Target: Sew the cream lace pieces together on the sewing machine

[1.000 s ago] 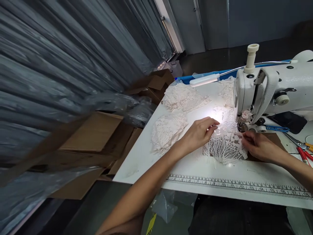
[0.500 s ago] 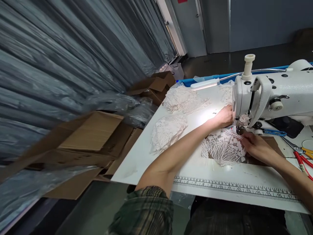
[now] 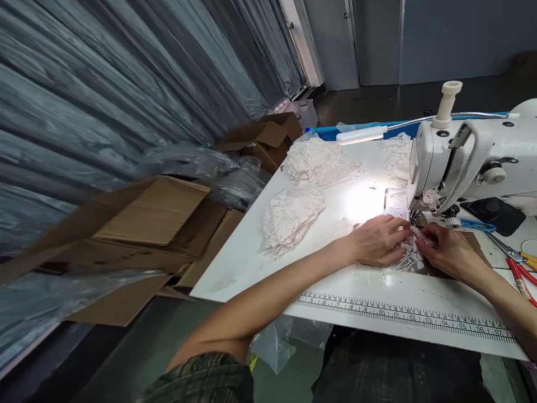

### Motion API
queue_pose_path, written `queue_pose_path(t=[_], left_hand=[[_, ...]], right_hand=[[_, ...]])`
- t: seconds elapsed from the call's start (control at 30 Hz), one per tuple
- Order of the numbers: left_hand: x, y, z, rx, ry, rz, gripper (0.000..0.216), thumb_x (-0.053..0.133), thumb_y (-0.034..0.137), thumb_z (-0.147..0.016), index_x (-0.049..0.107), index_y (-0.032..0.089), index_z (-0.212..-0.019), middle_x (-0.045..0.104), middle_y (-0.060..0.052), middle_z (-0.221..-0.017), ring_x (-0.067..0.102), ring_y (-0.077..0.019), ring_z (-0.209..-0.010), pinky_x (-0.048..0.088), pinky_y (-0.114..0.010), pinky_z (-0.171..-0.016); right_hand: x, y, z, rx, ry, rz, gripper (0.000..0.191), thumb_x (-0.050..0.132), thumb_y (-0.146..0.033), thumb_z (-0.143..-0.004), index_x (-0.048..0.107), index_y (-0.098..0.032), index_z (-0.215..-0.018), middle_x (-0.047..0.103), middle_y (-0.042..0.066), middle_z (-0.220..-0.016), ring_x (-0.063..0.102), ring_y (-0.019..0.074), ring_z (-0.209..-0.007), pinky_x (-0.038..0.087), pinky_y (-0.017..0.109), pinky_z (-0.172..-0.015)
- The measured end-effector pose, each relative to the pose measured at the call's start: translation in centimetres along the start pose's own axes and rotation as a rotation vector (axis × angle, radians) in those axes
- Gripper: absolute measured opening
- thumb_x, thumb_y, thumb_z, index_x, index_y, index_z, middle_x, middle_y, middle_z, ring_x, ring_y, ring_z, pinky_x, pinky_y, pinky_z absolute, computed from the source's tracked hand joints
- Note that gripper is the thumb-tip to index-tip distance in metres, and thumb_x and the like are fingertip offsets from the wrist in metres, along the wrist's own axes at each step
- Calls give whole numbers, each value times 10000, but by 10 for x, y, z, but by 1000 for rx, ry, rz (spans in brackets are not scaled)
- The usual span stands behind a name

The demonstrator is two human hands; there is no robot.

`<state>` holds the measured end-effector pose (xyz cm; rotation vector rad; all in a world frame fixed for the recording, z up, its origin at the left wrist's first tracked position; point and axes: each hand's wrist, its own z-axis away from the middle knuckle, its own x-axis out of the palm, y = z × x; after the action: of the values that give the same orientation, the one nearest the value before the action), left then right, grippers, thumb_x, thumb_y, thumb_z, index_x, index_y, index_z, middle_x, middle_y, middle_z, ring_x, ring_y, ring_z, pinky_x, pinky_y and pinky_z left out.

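Lace [image 3: 410, 262] lay on the worktop [image 3: 235, 280] just in front of the needle of the machine [image 3: 478, 151], partly covered by the hands. The left hand [image 3: 375, 240] rested over it palm down, its fingers [image 3: 398, 237] bent and close together; I could not tell whether they pinched the cloth or only pressed it. On the other side, the right hand [image 3: 451, 250] had its thumb and forefinger almost closed, with the lace's narrow trim [image 3: 424, 237] running between them. Brown card [image 3: 476, 247] showed beside that hand.

Two piles of lace, one near [image 3: 291, 218] and one far [image 3: 316, 159], lay left of the machine. Beyond the hands, a lamp [image 3: 363, 135] lit a bright patch of worktop. Tools [image 3: 517, 274] with red and yellow handles lay to the right, and a ruler [image 3: 398, 314] ran along the near edge.
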<state>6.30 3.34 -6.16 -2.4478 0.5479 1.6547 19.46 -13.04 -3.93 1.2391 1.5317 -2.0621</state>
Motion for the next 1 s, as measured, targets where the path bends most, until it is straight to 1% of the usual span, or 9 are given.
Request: queue_pose_path(t=[0.13, 0.23, 0.4, 0.5, 0.63, 0.73, 0.8, 0.9, 1.0], left_hand=[[-5, -5, 8, -31, -51, -73, 394, 422, 366, -980, 561, 80, -1212, 588, -189, -1255, 617, -273, -1023, 516, -453, -859], [-6, -8, 10, -63, 31, -81, 395, 413, 418, -999, 581, 99, -1162, 621, -163, -1211, 625, -246, -996, 514, -427, -847], [-5, 4, 8, -62, 151, -172, 231, 410, 208, -999, 628, 133, -1004, 698, -96, -1000, 654, -177, -859, 525, -326, -691], [-3, 14, 4, 7, 156, -175, 229, 399, 142, -993, 612, 144, -1076, 683, -106, -1106, 645, -181, -989, 548, -346, -785], [4, 18, 1, 25, 93, -84, 242, 378, 148, -1007, 600, 112, -1096, 679, -132, -1101, 633, -186, -1029, 537, -354, -883], [8, 16, 3, -84, -11, -12, 238, 407, 209, -1014, 630, 125, -1022, 694, -106, -979, 646, -164, -865, 548, -332, -807], [9, 14, 5, -124, -23, 24, 249, 418, 221, -1012, 653, 151, -967, 694, -91, -1012, 645, -154, -878, 549, -334, -817], [11, 14, 8, -129, 42, 60, 274, 417, 214, -1011, 668, 150, -922, 694, -88, -1057, 647, -154, -922, 546, -344, -846], [10, 15, 8, -122, 123, 75, 277, 419, 205, -1006, 665, 132, -902, 699, -94, -1033, 646, -158, -930, 542, -342, -856]], right_hand=[[-5, 2, 3, -4, -10, 7, 281, 512, -456, -773, 632, -205, -805, 573, 14, -572, 497, 162, -513, 358, 283, -498], [-7, 3, 8, 29, -18, -51, 356, 534, -500, -758, 652, -188, -882, 586, 16, -591, 509, 165, -522, 378, 283, -496], [5, 4, 20, 41, 105, -138, 402, 553, -517, -782, 656, -164, -945, 625, 43, -657, 563, 179, -555, 441, 295, -523], [17, 0, 27, -55, 161, -3, 322, 494, -449, -844, 674, -194, -922, 676, 66, -757, 614, 197, -628, 438, 292, -546], [21, -6, 30, -168, 146, 269, 334, 404, -373, -877, 693, -204, -872, 695, 86, -856, 623, 209, -652, 354, 287, -491], [6, -4, 22, -249, 7, 142, 358, 406, -394, -873, 700, -211, -964, 705, 73, -954, 645, 207, -747, 441, 306, -594], [-7, 2, 14, -241, -71, 52, 379, 424, -435, -863, 705, -211, -984, 704, 54, -838, 621, 192, -675, 460, 317, -625], [-17, 12, 4, -91, -29, 39, 393, 417, -434, -851, 701, -198, -986, 604, 12, -581, 512, 170, -495, 405, 308, -530], [-10, 22, 3, -59, 87, 24, 388, 426, -421, -848, 696, -180, -987, 630, 39, -672, 535, 173, -544, 405, 303, -538]])
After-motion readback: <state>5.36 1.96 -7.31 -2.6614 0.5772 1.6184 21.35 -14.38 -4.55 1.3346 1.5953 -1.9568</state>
